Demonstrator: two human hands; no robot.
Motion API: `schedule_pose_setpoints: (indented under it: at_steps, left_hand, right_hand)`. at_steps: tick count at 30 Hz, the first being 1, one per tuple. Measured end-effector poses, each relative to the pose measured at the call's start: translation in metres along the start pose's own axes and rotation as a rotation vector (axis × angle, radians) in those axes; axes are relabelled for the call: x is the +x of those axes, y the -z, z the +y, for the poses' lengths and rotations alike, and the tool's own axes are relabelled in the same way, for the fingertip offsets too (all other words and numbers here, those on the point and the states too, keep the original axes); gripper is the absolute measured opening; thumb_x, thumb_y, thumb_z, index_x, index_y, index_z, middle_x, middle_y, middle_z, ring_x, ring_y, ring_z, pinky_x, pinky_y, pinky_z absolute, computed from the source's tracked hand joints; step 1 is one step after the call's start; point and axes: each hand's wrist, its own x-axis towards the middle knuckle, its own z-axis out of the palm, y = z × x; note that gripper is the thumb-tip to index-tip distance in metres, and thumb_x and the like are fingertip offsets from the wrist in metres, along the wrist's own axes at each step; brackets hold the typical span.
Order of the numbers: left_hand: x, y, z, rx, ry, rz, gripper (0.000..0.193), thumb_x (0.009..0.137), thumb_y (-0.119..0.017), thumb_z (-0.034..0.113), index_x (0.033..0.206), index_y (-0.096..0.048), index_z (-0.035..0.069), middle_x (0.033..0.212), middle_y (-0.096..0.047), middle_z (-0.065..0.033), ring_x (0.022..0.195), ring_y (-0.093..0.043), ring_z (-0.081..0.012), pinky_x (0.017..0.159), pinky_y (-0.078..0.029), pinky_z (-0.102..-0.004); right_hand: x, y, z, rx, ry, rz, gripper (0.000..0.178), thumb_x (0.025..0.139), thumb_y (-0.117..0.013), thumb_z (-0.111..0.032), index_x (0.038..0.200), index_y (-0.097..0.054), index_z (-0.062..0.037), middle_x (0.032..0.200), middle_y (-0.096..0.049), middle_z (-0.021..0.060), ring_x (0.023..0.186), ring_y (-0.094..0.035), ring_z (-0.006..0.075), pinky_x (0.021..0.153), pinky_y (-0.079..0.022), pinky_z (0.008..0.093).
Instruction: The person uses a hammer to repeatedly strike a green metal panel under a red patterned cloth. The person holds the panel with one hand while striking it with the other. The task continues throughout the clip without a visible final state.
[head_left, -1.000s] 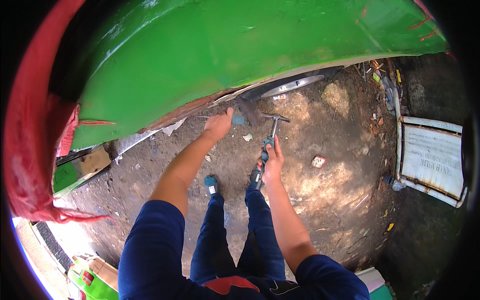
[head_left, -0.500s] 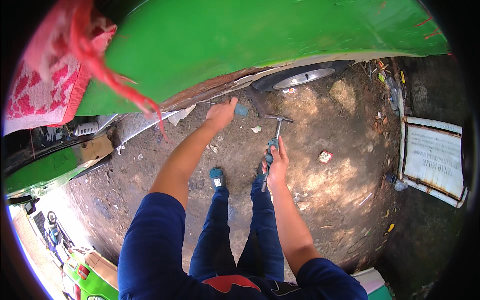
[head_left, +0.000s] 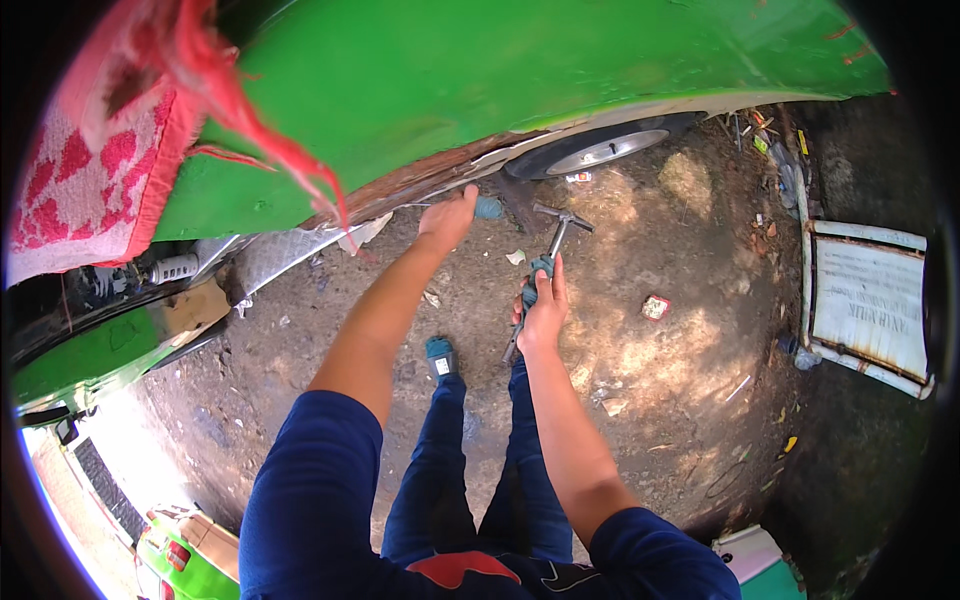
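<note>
My right hand [head_left: 543, 312] is closed round a hammer [head_left: 558, 238] with a long metal shaft, a narrow crosswise head and a teal-wrapped grip. Its head points away from me over the dirt, and the handle's lower end sticks out below my fist. Farther left, my left hand [head_left: 450, 216] is closed beside the car's rusty sill [head_left: 420, 179]. A teal, handle-like end [head_left: 488, 207] shows at its right side, and a thin metal piece seems to run from its left side toward the sill. The fingers hide the middle of that tool. The hammer head is apart from the car.
The green car body [head_left: 480, 70] spans the far side, with a wheel [head_left: 610, 150] at the right. A red-and-white towel [head_left: 95, 185] hangs at upper left. A rusty-framed white sign [head_left: 868, 305] stands right. A small red pack [head_left: 655, 307] lies on the littered dirt.
My right hand has shifted slightly away from me and to the left, with the hammer leaning more. My left hand stays at the sill. The view has shifted a little.
</note>
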Motion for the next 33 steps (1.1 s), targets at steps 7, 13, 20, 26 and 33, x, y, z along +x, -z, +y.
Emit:
schedule_pose_setpoints:
  at_steps: [7, 13, 20, 26, 33]
  left_hand:
    - [-0.006, -0.006, -0.044, 0.028, 0.168, -0.006, 0.034, 0.092, -0.059, 0.019, 0.117, -0.04, 0.005, 0.108, -0.065, -0.0264, 0.094, -0.069, -0.0437, 0.077, -0.057, -0.053]
    - [-0.019, -0.007, -0.02, 0.022, 0.005, -0.02, 0.024, 0.094, -0.049, 0.008, 0.116, -0.04, 0.004, 0.108, -0.065, -0.023, 0.091, -0.071, -0.0382, 0.073, -0.059, -0.0483]
    - [-0.024, -0.005, -0.008, -0.011, -0.018, -0.001, 0.024, 0.093, -0.049, 0.006, 0.116, -0.04, 0.005, 0.111, -0.063, -0.021, 0.096, -0.07, -0.037, 0.075, -0.058, -0.0473]
    - [-0.038, -0.005, -0.015, -0.067, 0.008, 0.007, 0.039, 0.091, -0.058, 0.012, 0.125, -0.039, 0.008, 0.119, -0.059, -0.0208, 0.104, -0.067, -0.0385, 0.08, -0.057, -0.0485]
    - [-0.069, 0.001, -0.016, -0.338, 0.079, 0.122, 0.057, 0.082, -0.067, 0.012, 0.134, -0.045, 0.014, 0.13, -0.056, -0.0161, 0.108, -0.062, -0.0425, 0.089, -0.053, -0.0499]
  right_hand:
    - [0.012, -0.02, 0.006, -0.169, -0.147, -0.125, 0.058, 0.101, -0.052, -0.015, 0.156, -0.033, -0.0224, 0.08, -0.056, 0.0039, 0.044, -0.046, 0.0116, 0.036, -0.036, 0.0272]
    - [0.015, -0.008, -0.008, -0.097, -0.074, -0.05, 0.059, 0.101, -0.052, -0.017, 0.156, -0.032, -0.0212, 0.081, -0.058, 0.0054, 0.047, -0.048, 0.0134, 0.036, -0.036, 0.0287]
    - [0.002, 0.006, -0.004, -0.112, -0.1, -0.083, 0.06, 0.101, -0.054, -0.017, 0.156, -0.032, -0.0212, 0.081, -0.058, 0.006, 0.047, -0.049, 0.0143, 0.037, -0.035, 0.0289]
    - [-0.008, 0.011, 0.002, -0.127, -0.112, -0.08, 0.06, 0.101, -0.054, -0.018, 0.156, -0.033, -0.0214, 0.08, -0.058, 0.006, 0.047, -0.048, 0.0145, 0.037, -0.034, 0.0289]
    - [-0.024, 0.02, 0.004, -0.146, -0.106, -0.127, 0.06, 0.101, -0.055, -0.017, 0.156, -0.033, -0.0212, 0.082, -0.058, 0.0055, 0.047, -0.049, 0.0131, 0.037, -0.036, 0.0279]
